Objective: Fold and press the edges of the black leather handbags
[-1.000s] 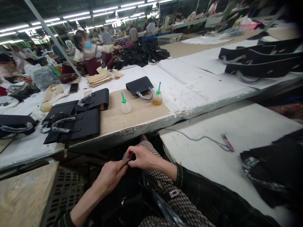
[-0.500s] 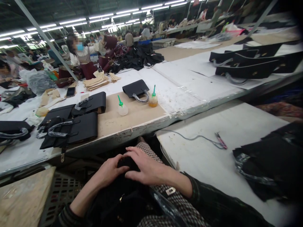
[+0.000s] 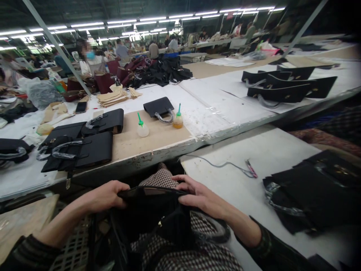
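Note:
A black handbag (image 3: pixel 152 210) lies across my lap on checkered cloth, its upper edge spread wide between my hands. My left hand (image 3: pixel 108 196) pinches the left end of that edge, thumb beneath and fingers above. At the other end, my right hand (image 3: pixel 197 191) has its thumb against the edge and its fingers on the far side. A plastic-wrapped handle (image 3: pixel 217 229) hangs below my right wrist. A small gold-coloured metal fitting (image 3: pixel 160 223) shows near the bag's middle. The lower part of the bag is dark and hard to make out.
Black handbags (image 3: pixel 93 150) lie on the long white table (image 3: pixel 208 124), beside two green-nozzled bottles (image 3: pixel 143 130). On the right side table (image 3: pixel 225 188) are pink-handled snips (image 3: pixel 251 169) and stacked black bags (image 3: pixel 313 192). A plastic crate (image 3: pixel 72 241) stands at lower left. A masked person (image 3: pixel 90 64) sits across.
My hands were close together over the bag; now they are far apart, left hand moved left and right hand moved right, with the bag's edge stretched between them. The view has shifted slightly.

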The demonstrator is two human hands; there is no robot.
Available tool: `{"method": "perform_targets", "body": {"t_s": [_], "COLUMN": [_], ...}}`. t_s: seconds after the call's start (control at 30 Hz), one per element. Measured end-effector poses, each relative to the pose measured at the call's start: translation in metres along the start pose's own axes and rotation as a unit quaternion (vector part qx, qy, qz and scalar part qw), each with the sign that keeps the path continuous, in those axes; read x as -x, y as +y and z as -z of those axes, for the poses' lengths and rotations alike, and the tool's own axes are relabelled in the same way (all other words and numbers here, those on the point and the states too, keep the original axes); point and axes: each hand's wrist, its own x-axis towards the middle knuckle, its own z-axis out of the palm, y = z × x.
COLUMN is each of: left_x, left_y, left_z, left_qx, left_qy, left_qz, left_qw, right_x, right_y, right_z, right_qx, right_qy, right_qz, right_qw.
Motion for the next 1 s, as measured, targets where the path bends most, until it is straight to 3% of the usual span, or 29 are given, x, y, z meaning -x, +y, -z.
{"method": "perform_targets", "body": {"t_s": [0.07, 0.17, 0.23, 0.33, 0.53, 0.9, 1.0], "left_x": [0.010, 0.005, -0.005, -0.015, -0.024, -0.034, -0.036], "left_y": [0.003, 0.000, -0.006, -0.013, -0.017, -0.023, -0.023], "left_z": [0.002, -0.010, -0.022, -0.033, -0.032, -0.036, -0.038], "left_qx": [-0.025, -0.021, 0.029, 0.078, 0.034, 0.025, 0.039], "left_qy": [-0.046, -0.017, 0.022, 0.038, 0.056, 0.100, 0.108], "left_qz": [-0.005, -0.070, -0.102, -0.095, -0.071, -0.072, -0.064], "left_qw": [0.999, 0.997, 0.994, 0.992, 0.995, 0.992, 0.991], "right_x": [-0.002, -0.013, -0.018, -0.021, -0.021, -0.027, -0.028], "right_y": [0.001, 0.014, 0.023, 0.027, 0.027, 0.036, 0.039], "right_z": [0.009, 0.013, 0.012, 0.012, 0.010, 0.000, -0.002], "right_qx": [-0.039, -0.032, -0.004, 0.023, 0.105, 0.037, 0.047], "right_qy": [-0.068, -0.105, -0.091, -0.070, -0.028, -0.012, 0.016], "right_qz": [-0.015, -0.030, -0.026, -0.008, 0.005, -0.026, -0.017], "right_qw": [0.997, 0.994, 0.995, 0.997, 0.994, 0.999, 0.999]}}
